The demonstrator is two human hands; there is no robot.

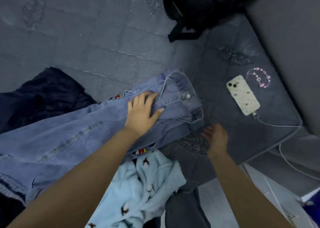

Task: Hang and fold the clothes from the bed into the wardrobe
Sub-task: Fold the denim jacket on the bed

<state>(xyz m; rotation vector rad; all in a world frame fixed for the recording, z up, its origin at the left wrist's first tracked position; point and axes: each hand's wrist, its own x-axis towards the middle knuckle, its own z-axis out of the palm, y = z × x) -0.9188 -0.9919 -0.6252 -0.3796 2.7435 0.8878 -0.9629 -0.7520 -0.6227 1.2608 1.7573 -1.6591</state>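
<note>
Left hand flat, I'm pressing the jeans smooth; right hand is hovering open, empty. Next, probably folding them over.

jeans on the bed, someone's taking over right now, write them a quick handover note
Left hand: flat, fingers straight, pressing the jeans near the waistband.
Right hand: open, holding nothing, just past the waistband end, over the bedcover.
Jeans lie spread on the bed, not folded. A light blue fleece garment and a dark garment sit crumpled beside them.
Phone on charge lies near the bed corner; mind the cable.
Left: fold the jeans, then the rest; the wardrobe is out of view.
</note>
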